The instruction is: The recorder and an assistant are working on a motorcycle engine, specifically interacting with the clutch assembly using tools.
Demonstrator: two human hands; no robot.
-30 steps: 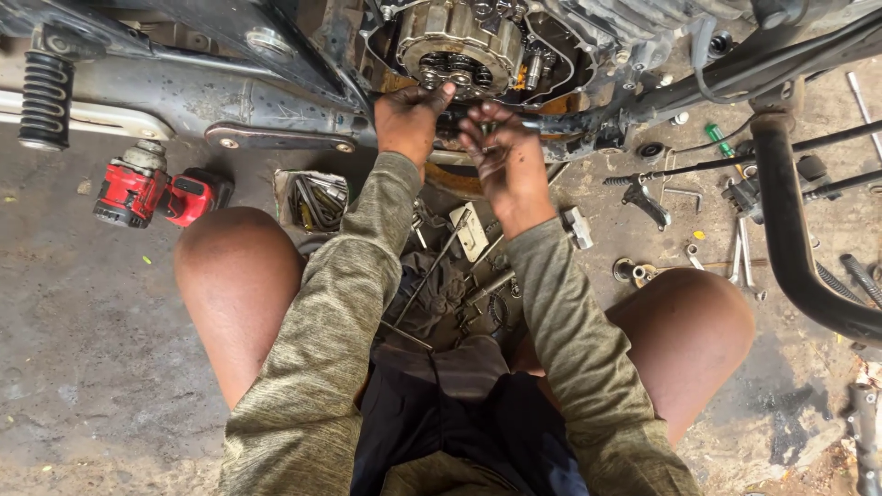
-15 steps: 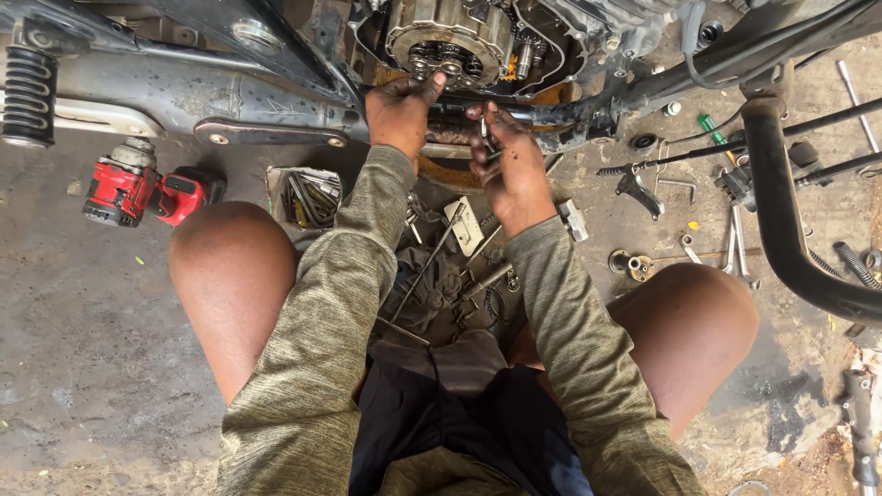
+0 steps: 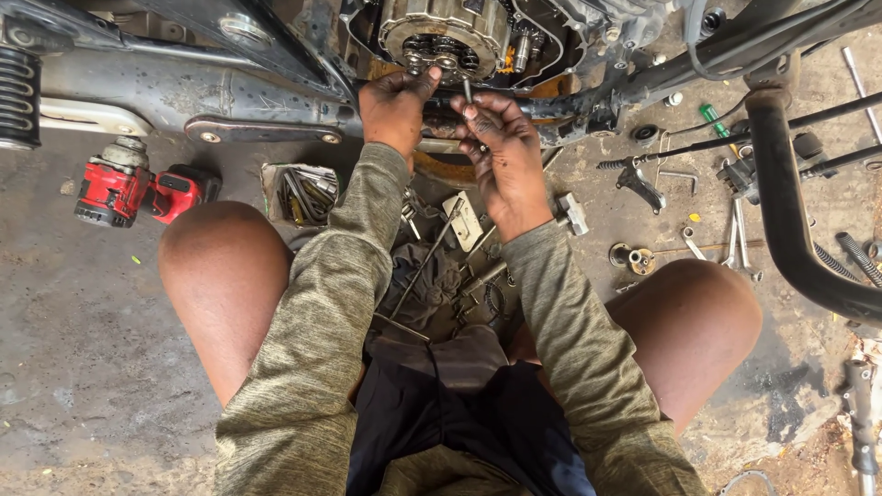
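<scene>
Up close to the motorcycle, the person squats on the concrete floor [image 3: 73, 331] with both arms stretched toward the open engine. The left hand [image 3: 397, 108] reaches up to the clutch [image 3: 444, 35], its fingertips touching the lower edge of the round clutch assembly; the fingers are curled narrow, and whether they pinch anything cannot be told. The right hand [image 3: 503, 152] is just beside it, slightly lower, and holds a small bolt [image 3: 467, 89] upright between thumb and forefinger, the other fingers loosely bent. The bolt stands just below the clutch, between the two hands.

Under the arms, between the knees, loose metal parts and rods [image 3: 432, 262] lie in a heap on a dark cloth. A small box of tools [image 3: 301, 191] sits near the left knee, and a red impact driver [image 3: 138, 191] lies farther left on the floor. A coil spring [image 3: 18, 96] of the rear shock shows at the left edge. To the right, wrenches [image 3: 735, 230] and small fittings are scattered on the ground, with a green screwdriver [image 3: 712, 118] near the black frame tube [image 3: 781, 202].
</scene>
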